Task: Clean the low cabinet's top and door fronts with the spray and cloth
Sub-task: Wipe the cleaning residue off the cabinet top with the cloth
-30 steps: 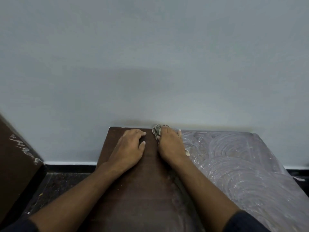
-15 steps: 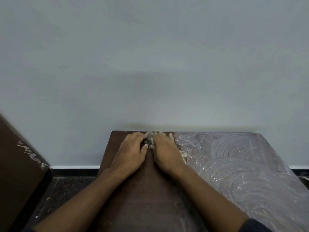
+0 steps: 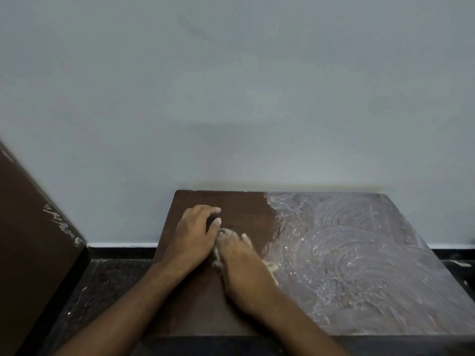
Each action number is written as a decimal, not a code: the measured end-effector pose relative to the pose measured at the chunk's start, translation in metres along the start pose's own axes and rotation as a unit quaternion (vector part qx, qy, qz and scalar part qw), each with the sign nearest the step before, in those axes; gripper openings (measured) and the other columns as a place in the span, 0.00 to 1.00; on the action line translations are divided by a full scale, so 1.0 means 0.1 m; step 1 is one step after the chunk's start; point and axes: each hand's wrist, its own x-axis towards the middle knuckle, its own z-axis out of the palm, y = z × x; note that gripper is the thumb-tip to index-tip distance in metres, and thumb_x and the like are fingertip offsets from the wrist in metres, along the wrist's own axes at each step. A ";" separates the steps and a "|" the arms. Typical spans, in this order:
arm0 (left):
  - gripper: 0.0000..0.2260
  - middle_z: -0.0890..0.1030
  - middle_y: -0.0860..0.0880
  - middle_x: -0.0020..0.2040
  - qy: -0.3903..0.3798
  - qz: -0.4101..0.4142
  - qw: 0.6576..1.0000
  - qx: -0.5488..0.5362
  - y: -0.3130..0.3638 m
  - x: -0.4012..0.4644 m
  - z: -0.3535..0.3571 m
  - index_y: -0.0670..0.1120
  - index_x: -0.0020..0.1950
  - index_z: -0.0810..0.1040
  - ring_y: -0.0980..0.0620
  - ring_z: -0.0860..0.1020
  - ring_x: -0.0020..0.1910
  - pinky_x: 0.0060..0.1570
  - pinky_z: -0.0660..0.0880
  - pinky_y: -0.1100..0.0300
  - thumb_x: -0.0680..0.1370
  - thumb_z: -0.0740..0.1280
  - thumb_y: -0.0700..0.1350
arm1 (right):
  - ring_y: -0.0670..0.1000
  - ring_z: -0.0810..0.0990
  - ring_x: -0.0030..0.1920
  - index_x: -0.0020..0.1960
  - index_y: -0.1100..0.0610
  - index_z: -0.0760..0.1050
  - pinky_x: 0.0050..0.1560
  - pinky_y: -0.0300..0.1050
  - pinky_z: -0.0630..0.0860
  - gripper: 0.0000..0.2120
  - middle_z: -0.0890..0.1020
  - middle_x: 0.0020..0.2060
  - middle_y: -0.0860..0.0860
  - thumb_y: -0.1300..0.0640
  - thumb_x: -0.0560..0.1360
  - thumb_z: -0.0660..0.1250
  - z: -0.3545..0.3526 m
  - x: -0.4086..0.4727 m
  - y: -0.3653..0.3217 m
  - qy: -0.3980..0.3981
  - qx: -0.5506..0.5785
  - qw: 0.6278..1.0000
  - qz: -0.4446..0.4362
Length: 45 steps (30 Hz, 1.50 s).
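Observation:
The low cabinet's brown top point(image 3: 239, 204) fills the lower middle of the head view. Its left part is bare dark wood. Its right part is covered in white foamy swirls point(image 3: 354, 253). My right hand point(image 3: 244, 268) lies over a crumpled pale cloth point(image 3: 271, 267), fingers bent over it, pressing it on the top at the border of the foam. Only scraps of cloth show at the fingertips and beside the palm. My left hand point(image 3: 192, 235) rests on the bare wood just left of it and holds nothing. No spray bottle or door fronts are in view.
A grey wall point(image 3: 231, 98) rises right behind the cabinet's back edge. A dark brown piece of furniture point(image 3: 30, 240) with white smears stands at the left. Dark speckled floor point(image 3: 102, 283) and a white skirting strip point(image 3: 123, 244) lie between it and the cabinet.
Both hands have drawn back from the cabinet's back edge toward me, the right one dragging the cloth along. The strip of bare wood beside the foam is now wider.

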 end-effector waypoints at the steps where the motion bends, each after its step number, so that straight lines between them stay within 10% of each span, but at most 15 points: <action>1: 0.13 0.78 0.55 0.62 -0.007 0.001 1.000 -0.003 0.01 -0.05 0.00 0.49 0.65 0.78 0.56 0.72 0.62 0.65 0.67 0.63 0.81 0.65 0.46 | 0.48 0.57 0.79 0.78 0.55 0.61 0.78 0.44 0.39 0.25 0.66 0.76 0.50 0.55 0.82 0.59 0.03 -0.18 -0.07 -0.011 -0.002 1.000 -0.020; 20: 0.13 0.76 0.57 0.62 -0.059 0.027 0.998 0.004 0.37 -0.73 -0.04 0.51 0.65 0.77 0.59 0.70 0.63 0.63 0.68 0.63 0.81 0.64 0.49 | 0.52 0.70 0.72 0.72 0.53 0.70 0.77 0.53 0.62 0.20 0.75 0.70 0.51 0.57 0.81 0.62 -0.28 -0.53 0.44 0.064 -0.024 0.991 0.118; 38: 0.12 0.77 0.58 0.59 -0.089 0.116 0.989 -0.019 0.68 -0.80 0.42 0.51 0.63 0.78 0.60 0.71 0.60 0.62 0.69 0.64 0.80 0.65 0.48 | 0.51 0.59 0.79 0.79 0.55 0.62 0.80 0.48 0.45 0.25 0.67 0.77 0.51 0.59 0.83 0.60 -0.52 -1.21 0.46 0.083 -0.065 0.983 0.151; 45: 0.12 0.77 0.55 0.60 -0.091 0.140 0.986 0.015 0.77 -0.64 0.52 0.49 0.63 0.77 0.55 0.72 0.61 0.65 0.69 0.59 0.80 0.65 0.48 | 0.56 0.64 0.77 0.76 0.57 0.65 0.78 0.56 0.58 0.23 0.71 0.74 0.55 0.60 0.81 0.62 -0.70 -1.04 0.85 0.075 -0.060 0.976 0.198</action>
